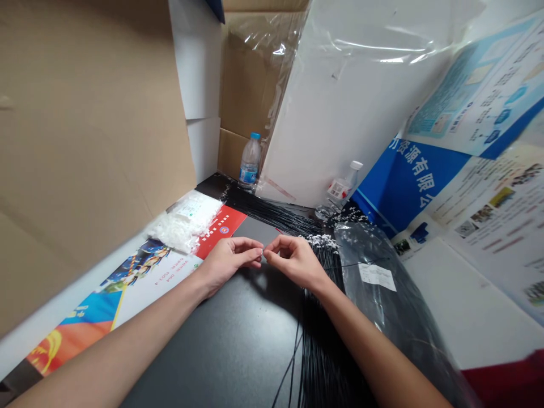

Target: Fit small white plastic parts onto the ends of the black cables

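Observation:
My left hand (232,259) and my right hand (297,262) meet fingertip to fingertip above the dark tabletop (221,340). Thumb and forefinger of each are pinched together. Whatever sits between the fingertips is too small to make out. Just right of my right hand lies a thick bundle of thin black wires (325,340), which runs toward me partly under my right forearm. Small white connectors (321,242) cap its far end. Beyond my left hand rests a clear bag of small white parts (187,221).
Another black wire bundle (272,207) stretches along the back. Two plastic bottles stand there, one blue-capped (250,161) and one white-capped (345,184). A clear plastic bag (374,289) with a label lies at right. Cardboard (93,141) walls off the left; printed posters (408,170) line the right.

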Demonstrator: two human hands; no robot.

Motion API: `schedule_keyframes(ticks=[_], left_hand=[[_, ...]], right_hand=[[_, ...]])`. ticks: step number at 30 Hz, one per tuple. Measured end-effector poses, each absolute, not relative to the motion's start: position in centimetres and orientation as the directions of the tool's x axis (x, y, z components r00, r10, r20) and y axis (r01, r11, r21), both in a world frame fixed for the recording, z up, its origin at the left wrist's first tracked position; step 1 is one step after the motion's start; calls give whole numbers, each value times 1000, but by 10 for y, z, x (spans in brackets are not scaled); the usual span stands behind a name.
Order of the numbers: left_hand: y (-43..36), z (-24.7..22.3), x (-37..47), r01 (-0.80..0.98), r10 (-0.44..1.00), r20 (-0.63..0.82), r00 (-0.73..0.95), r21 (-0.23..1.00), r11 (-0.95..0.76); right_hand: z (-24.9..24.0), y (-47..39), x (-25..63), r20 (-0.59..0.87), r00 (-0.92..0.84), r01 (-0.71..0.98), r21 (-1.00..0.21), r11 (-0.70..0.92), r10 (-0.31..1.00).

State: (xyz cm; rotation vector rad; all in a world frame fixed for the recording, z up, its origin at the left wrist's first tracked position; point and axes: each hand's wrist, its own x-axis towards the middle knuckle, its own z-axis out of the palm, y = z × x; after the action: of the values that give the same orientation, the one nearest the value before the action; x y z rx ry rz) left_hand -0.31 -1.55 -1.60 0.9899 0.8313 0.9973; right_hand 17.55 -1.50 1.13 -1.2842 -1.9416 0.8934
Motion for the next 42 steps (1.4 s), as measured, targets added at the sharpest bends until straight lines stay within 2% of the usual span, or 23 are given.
schedule_keyframes(ticks=[7,12,20,24,29,36,38,42], left_hand=[[-15,-14,-3,-300,940,-138,313,925,235],[-16,-15,-3,-343,938,-145,315,904,255],[-17,-16,-4,-418,923,-177,341,851,317],[-16,-17,-5,-434,924,-169,342,844,315],[-15,-20,-4,-375,934,-115,339,894,246],[-17,-18,-3,-172,952,-61,302,978,117],[-18,-16,-3,-146,956,-33,291,986,79],[-19,-14,-3,-143,962,43,270,990,-5]], right_hand=[[15,-20,171,247,-295,592,-711,379,923],[17,-23,169,338,-331,652,-593,472,881],[9,-22,170,457,-402,630,-491,602,793],[10,-23,170,450,-404,626,-499,600,796],[13,-22,172,412,-409,642,-504,577,814],[12,-25,169,362,-446,765,-321,558,819],[14,-28,167,344,-430,769,-345,538,835],[20,-32,163,363,-378,715,-470,518,852]])
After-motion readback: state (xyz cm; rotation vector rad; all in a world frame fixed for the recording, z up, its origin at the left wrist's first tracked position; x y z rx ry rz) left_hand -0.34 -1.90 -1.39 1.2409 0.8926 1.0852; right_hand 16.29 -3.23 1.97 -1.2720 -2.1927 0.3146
